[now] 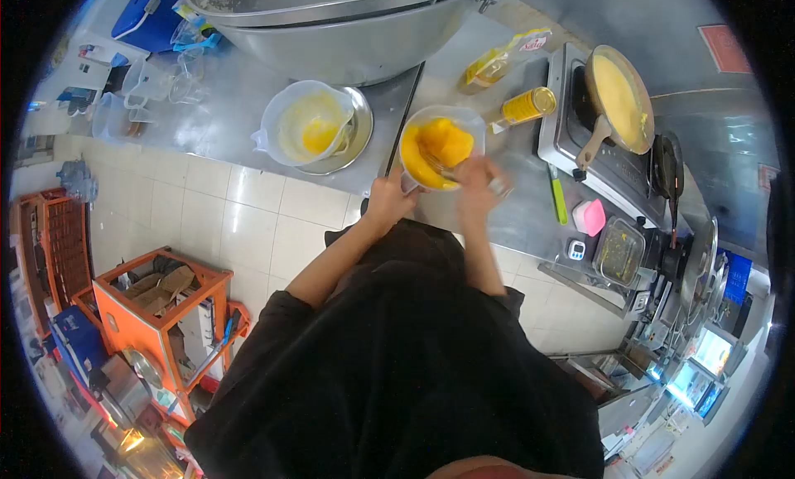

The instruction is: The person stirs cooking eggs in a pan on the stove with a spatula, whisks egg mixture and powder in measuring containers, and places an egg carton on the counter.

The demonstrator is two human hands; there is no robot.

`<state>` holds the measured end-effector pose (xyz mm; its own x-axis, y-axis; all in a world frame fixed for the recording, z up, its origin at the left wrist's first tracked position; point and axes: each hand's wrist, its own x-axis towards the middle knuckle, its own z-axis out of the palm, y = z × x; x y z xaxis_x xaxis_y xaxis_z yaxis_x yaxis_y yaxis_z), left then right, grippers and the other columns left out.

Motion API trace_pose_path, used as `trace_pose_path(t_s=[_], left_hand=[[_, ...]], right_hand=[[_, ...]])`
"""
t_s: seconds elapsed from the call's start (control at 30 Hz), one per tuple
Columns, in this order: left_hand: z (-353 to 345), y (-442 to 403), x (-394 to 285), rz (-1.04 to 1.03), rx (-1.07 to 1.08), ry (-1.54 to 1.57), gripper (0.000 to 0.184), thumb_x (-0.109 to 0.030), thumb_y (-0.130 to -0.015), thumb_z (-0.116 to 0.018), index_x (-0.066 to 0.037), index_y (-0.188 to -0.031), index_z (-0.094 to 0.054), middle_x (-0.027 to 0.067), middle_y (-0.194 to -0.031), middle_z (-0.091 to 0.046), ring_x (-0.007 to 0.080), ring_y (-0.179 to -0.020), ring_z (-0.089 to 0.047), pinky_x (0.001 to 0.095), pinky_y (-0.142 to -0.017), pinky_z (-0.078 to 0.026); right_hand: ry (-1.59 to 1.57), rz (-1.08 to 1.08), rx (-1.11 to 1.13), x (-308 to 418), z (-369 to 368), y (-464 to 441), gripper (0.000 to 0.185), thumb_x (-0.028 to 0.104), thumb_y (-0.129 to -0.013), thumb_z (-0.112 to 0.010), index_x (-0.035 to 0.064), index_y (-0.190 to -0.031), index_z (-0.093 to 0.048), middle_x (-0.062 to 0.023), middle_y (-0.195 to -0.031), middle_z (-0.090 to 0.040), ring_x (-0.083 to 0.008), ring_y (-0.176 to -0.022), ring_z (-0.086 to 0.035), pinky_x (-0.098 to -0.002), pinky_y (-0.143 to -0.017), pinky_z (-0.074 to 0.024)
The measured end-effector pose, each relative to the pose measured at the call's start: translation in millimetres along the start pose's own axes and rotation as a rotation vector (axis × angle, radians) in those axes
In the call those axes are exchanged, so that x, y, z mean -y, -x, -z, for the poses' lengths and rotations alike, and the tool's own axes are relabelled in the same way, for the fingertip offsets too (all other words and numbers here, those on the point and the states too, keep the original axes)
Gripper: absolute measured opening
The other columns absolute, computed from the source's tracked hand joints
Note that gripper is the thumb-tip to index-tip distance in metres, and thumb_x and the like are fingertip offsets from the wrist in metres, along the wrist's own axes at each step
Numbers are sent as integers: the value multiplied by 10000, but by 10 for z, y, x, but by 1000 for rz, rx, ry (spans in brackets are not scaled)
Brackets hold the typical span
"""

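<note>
A clear plastic mixing bowl (451,112) with a thick yellow mixture (447,141) stands at the counter's front edge. My left hand (389,204) is closed round the handle on its near side. In my right hand (477,185), blurred by motion, is a whisk (434,161); its wires dip into the mixture and its handle end sticks out to the right. To the left, a second plastic bowl (277,135), smeared with yellow inside, sits on a round metal plate (363,131). Behind my right hand lies a yellow can (530,105).
A frying pan (617,98) with a pale yellow layer sits on the stove (566,119) at right. A green-handled tool (558,199), pink-and-white container (589,218), timer (577,250) and clear container (619,251) are nearer. A pouch (501,61) and a large metal vessel (339,48) stand behind.
</note>
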<state>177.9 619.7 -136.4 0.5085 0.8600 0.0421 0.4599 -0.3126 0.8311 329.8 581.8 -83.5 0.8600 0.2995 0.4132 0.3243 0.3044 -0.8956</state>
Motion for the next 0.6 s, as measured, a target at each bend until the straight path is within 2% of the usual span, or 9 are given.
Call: trace_pose_path(t_s=[0.03,0.1,0.23,0.27,0.37,0.4,0.5,0.57,0.6], left_hand=[[-64,44,101,-91,-58,-42,508,-241,-714,-776,36,-1074,-548,222,-701,-635,379,-643,-646,427,-564,-516],[24,96,-20,-3,15,-36,504,-237,-713,-777,35,-1072,-550,224,-702,-635,379,-641,-644,427,-562,-515],[-52,-13,58,-32,-42,9,499,-221,-709,-778,31,-1074,-551,222,-693,-632,379,-632,-640,425,-553,-509],[-62,-61,52,-42,-41,11,499,-221,-709,-778,31,-1074,-551,222,-693,-632,379,-632,-640,425,-553,-509],[-8,45,63,0,28,-7,504,-225,-701,-784,33,-1070,-554,213,-684,-634,378,-627,-641,424,-553,-512],[3,23,41,0,20,-23,501,-224,-701,-784,32,-1068,-557,208,-678,-634,377,-613,-639,422,-546,-510],[-19,-57,27,-39,-28,13,494,-225,-699,-786,31,-1058,-563,204,-673,-634,377,-596,-637,420,-537,-509],[-30,-8,49,-37,-41,53,491,-227,-696,-788,31,-1051,-565,204,-674,-634,379,-593,-637,420,-536,-509],[-6,6,-1,-17,-30,12,492,-234,-699,-789,31,-1047,-565,202,-670,-633,380,-586,-634,421,-534,-507]], right_hand=[[-144,-87,126,99,89,-70,204,130,-883,-500,103,-681,-483,0,-601,-459,-103,-557,-458,-268,-535,-390],[-396,-312,347,425,188,-246,135,111,-859,-538,97,-729,-507,2,-654,-489,-106,-590,-481,-269,-572,-424],[482,289,-15,-595,435,133,166,100,-863,-545,94,-705,-494,7,-592,-447,-96,-522,-426,-272,-546,-390],[52,-104,42,-217,310,-100,137,112,-870,-548,81,-739,-524,-2,-613,-477,-111,-539,-456,-280,-580,-415],[-227,-133,342,275,277,-292,100,127,-872,-567,28,-861,-581,-31,-685,-543,-135,-605,-526,-299,-640,-461],[130,112,243,93,227,-58,105,119,-905,-523,25,-912,-570,-29,-766,-557,-136,-729,-537,-297,-715,-467],[306,-233,169,134,17,174,110,85,-929,-478,27,-951,-568,-16,-763,-559,-143,-768,-560,-311,-726,-494],[-293,-440,80,594,-9,-188,139,131,-915,-509,63,-832,-597,-17,-645,-495,-115,-606,-511,-241,-624,-444],[-547,-398,172,377,83,-147,144,112,-913,-522,46,-805,-591,3,-638,-514,-104,-605,-504,-246,-601,-427]])
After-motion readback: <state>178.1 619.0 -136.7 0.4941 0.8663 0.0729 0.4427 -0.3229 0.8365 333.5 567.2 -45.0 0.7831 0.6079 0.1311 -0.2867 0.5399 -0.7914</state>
